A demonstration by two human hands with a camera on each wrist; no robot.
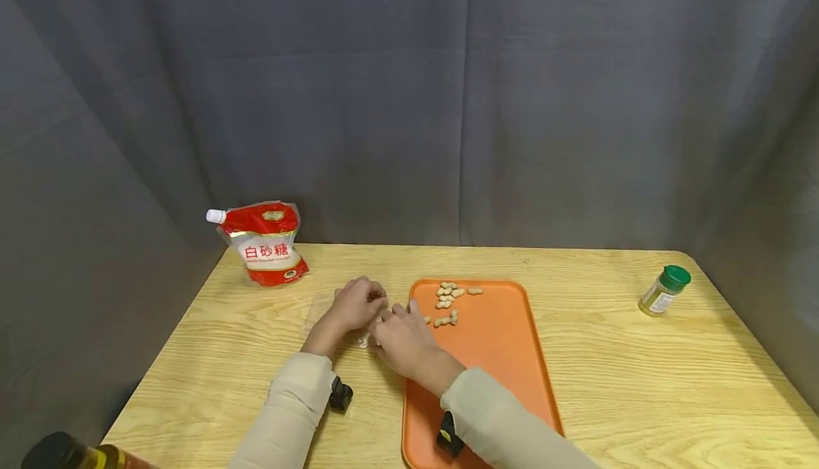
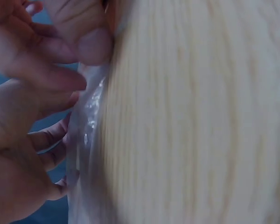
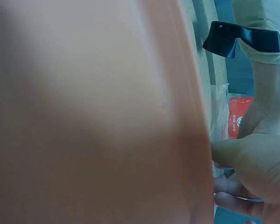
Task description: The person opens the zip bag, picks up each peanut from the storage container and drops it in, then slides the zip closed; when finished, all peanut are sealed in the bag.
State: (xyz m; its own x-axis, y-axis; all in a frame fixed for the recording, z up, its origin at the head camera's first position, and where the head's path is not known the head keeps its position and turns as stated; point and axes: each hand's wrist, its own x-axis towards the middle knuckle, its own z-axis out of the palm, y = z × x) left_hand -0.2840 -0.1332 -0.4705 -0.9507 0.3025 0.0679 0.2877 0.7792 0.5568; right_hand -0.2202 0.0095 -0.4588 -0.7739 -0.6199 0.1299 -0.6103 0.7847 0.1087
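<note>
My left hand (image 1: 355,305) and right hand (image 1: 403,337) come together over the table, just at the left rim of an orange tray (image 1: 495,341). Between them is a thin clear plastic bag (image 2: 86,121), its upper edge bunched at the fingers. Thumb and fingers of the right hand pinch this edge. The left hand's curled fingers hold the same film, though its fingertips are partly hidden. Several unshelled peanuts (image 1: 446,303) lie toward the far left part of the tray. The right forearm crosses above the tray's near end.
A red and white sugar pouch (image 1: 269,249) with a white spout stands at the table's far left. To the far right, a green-lidded shaker jar (image 1: 665,290) leans on the wood table (image 1: 608,384). One dark-capped bottle (image 1: 57,451) shows at the lower left corner. Grey curtains (image 1: 345,99) surround the table.
</note>
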